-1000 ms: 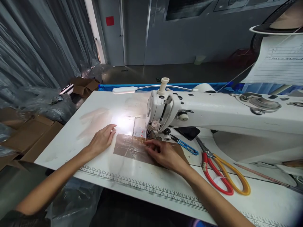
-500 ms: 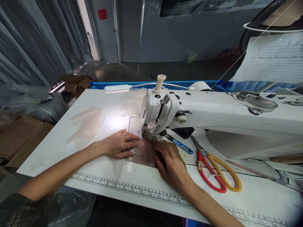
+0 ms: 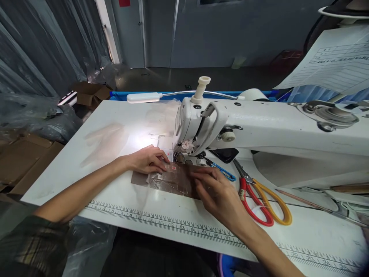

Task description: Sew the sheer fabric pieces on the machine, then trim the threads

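A brown, slightly glossy piece of fabric with a small red-and-white mark lies flat in front of the sewing machine's needle area. The fingers of my left hand are bent and drawn together on its upper left part, close to the presser foot. At its right end my right hand pinches the fabric between thumb and fingers. The white sewing machine stands just beyond both hands; its needle is hard to make out.
Red-and-yellow-handled scissors and blue thread snips lie right of my right hand, by a dark phone-like object. A printed ruler runs along the table's front edge. A lamp stands behind; cardboard boxes sit at left.
My left fingers have gone from spread flat to bent and gathered. The right hand has shifted right along the fabric, and more of the fabric's left end shows. The view has tilted down.
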Demonstrator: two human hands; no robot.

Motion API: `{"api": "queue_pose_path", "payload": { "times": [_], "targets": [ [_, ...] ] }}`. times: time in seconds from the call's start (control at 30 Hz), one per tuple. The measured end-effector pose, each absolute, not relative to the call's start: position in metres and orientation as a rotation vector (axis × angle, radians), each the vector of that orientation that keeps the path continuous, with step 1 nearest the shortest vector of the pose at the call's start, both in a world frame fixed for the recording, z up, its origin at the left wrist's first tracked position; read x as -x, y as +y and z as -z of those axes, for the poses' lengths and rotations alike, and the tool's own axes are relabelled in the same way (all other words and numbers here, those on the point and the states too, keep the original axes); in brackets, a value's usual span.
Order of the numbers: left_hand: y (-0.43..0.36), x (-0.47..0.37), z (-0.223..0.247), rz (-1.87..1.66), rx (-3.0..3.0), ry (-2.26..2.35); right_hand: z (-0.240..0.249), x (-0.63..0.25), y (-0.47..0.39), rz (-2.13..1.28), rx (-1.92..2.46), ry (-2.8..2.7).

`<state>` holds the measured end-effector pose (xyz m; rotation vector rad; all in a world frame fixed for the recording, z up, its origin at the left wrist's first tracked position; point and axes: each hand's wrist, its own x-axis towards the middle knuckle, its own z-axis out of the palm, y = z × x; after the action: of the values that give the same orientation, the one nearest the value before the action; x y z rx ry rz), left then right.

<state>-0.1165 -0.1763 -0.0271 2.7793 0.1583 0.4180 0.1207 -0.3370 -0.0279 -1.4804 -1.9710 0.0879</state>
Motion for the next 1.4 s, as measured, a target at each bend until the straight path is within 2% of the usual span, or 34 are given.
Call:
{"api": "queue_pose_path", "payload": {
  "times": [0.13, 0.33, 0.43, 0.57, 0.67, 0.77, 0.87, 0.97, 1.03, 1.17, 1.27, 1.33, 1.4],
  "targets": [
    [-0.183, 0.117, 0.032, -0.562, -2.76, 0.201, 0.026, -0.102, -0.33, -0.307, 1.41, -1.989],
    [-0.219, 0.117, 0.016, -0.643, -2.89, 0.136, 0.022, -0.067, -0.323, -0.563, 1.485, -1.958],
    [-0.233, 0.128, 0.004, -0.668, -2.85, 0.229, 0.018, -0.056, -0.327, -0.901, 1.403, -1.867],
    [-0.239, 0.149, -0.01, -0.527, -2.518, 0.318, 0.017, -0.061, -0.334, -1.564, 1.304, -1.582],
    [-0.233, 0.152, -0.015, -0.302, -2.179, 0.506, 0.019, -0.069, -0.333, -1.743, 1.371, -1.462],
    [-0.217, 0.137, -0.012, -0.177, -2.126, 0.662, 0.02, -0.074, -0.324, -1.429, 1.518, -1.743],
    [-0.19, 0.111, -0.007, -0.13, -2.409, 0.673, 0.022, -0.08, -0.313, -0.672, 1.697, -2.087],
    [-0.16, 0.087, -0.001, -0.069, -2.715, 0.625, 0.032, -0.087, -0.305, -0.208, 1.469, -2.297],
    [-0.142, 0.077, 0.005, -0.116, -2.84, 0.538, 0.041, -0.091, -0.302, -0.143, 1.316, -2.35],
    [-0.129, 0.073, 0.012, -0.34, -2.972, 0.507, 0.053, -0.095, -0.303, -0.148, 1.363, -2.275],
    [-0.146, 0.088, 0.011, -0.615, -3.064, 0.501, 0.054, -0.096, -0.304, -0.194, 1.4, -2.25],
    [-0.168, 0.105, 0.011, -0.81, -3.05, 0.325, 0.053, -0.098, -0.303, -0.236, 1.394, -2.246],
    [-0.191, 0.121, 0.011, -0.815, -2.965, 0.076, 0.053, -0.1, -0.302, -0.275, 1.382, -2.228]
  ]
}}
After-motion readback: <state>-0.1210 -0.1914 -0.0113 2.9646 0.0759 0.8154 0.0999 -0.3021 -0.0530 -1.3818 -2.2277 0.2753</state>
